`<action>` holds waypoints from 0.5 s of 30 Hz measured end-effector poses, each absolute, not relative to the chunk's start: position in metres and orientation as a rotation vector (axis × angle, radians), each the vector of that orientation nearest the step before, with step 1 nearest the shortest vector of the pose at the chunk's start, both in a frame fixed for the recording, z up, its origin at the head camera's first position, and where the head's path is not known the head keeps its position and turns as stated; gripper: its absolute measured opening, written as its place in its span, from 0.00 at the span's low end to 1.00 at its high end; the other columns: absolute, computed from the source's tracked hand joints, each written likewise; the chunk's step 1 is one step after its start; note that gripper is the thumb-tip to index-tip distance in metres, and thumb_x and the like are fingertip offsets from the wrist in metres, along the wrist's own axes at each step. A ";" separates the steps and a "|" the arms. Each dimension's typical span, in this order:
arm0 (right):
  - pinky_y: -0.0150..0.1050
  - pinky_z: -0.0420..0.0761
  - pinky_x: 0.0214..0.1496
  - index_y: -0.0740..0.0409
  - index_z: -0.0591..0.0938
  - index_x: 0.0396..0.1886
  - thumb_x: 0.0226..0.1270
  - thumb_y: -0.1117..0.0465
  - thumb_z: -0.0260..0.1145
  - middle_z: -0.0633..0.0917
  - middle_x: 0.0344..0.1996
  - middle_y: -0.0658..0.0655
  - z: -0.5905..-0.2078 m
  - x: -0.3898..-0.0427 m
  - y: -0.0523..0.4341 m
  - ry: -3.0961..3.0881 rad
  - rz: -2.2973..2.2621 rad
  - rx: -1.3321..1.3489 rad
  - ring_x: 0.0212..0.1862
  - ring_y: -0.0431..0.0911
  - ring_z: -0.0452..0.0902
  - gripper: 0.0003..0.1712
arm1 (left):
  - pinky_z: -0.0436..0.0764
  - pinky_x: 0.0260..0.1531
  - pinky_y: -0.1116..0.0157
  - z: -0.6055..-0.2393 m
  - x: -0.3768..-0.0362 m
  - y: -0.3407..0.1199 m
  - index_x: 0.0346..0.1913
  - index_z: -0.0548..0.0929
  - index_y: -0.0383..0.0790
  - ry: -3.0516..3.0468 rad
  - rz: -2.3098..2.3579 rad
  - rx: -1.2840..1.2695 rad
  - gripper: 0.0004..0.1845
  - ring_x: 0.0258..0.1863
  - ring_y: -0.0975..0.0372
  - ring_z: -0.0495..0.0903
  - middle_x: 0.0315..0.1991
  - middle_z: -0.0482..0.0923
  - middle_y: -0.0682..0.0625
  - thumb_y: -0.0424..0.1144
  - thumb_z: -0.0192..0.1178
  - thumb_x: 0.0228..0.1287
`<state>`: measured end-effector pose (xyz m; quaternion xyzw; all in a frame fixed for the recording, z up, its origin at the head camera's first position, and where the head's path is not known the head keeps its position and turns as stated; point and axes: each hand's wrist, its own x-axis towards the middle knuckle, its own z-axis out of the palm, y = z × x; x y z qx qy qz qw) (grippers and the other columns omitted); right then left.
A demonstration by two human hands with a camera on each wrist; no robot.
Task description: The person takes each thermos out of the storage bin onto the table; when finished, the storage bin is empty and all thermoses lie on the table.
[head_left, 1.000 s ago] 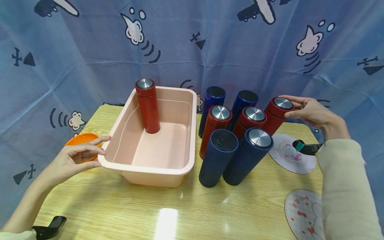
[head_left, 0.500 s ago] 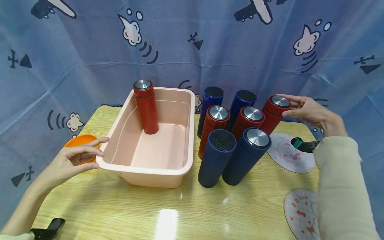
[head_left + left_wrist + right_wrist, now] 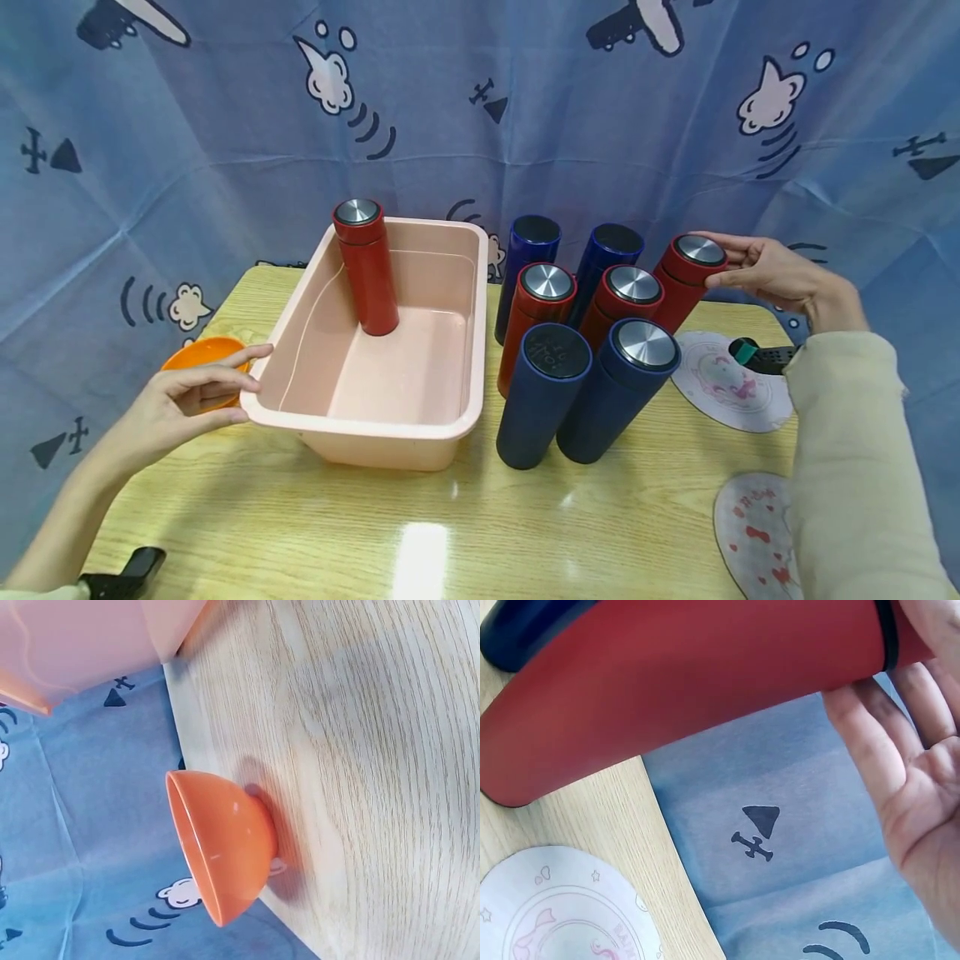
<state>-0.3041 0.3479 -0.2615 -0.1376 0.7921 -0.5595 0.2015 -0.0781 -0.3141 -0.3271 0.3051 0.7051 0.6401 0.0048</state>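
My right hand (image 3: 783, 279) grips a red thermos (image 3: 678, 287) with a steel-topped lid, thumb in front and fingers behind. In the right wrist view this thermos (image 3: 697, 690) slants across the top, its base over the wooden table. My left hand (image 3: 187, 396) holds the front left corner of a pale pink plastic tub (image 3: 375, 425) by its rim. Another red thermos (image 3: 367, 275) stands inside the tub near its left wall. Two more red thermoses, one in front (image 3: 536, 325) and one behind (image 3: 622, 304), stand between the tub and my right hand.
Two matte navy thermoses, left (image 3: 540, 400) and right (image 3: 615, 400), stand foremost. Glossy blue ones, left (image 3: 525, 258) and right (image 3: 603, 258), stand behind. An orange bowl (image 3: 232, 844) sits left of the tub. Round printed mats, far (image 3: 727, 387) and near (image 3: 757, 525), lie at right. A blue curtain (image 3: 420, 100) hangs behind.
The red thermos in my right hand has risen slightly and shifted a little left against its neighbours. My left hand stays at the tub's corner.
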 end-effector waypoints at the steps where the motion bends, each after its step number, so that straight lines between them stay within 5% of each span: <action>1: 0.27 0.80 0.49 0.35 0.72 0.66 0.66 0.77 0.58 0.83 0.49 0.39 -0.261 -0.304 0.348 2.219 -1.551 -0.387 0.51 0.34 0.79 0.37 | 0.78 0.53 0.69 -0.327 -0.078 -0.314 0.49 0.77 0.21 2.205 2.008 0.962 0.21 0.66 0.59 0.68 0.68 0.65 0.40 0.08 0.55 0.51; 15: 0.29 0.81 0.50 0.43 0.66 0.71 0.67 0.75 0.59 0.82 0.51 0.38 -0.256 -0.304 0.351 2.279 -1.443 -0.445 0.52 0.35 0.79 0.37 | 0.78 0.53 0.69 -0.325 -0.077 -0.314 0.49 0.78 0.22 2.254 1.966 0.913 0.20 0.65 0.61 0.68 0.68 0.66 0.42 0.09 0.56 0.52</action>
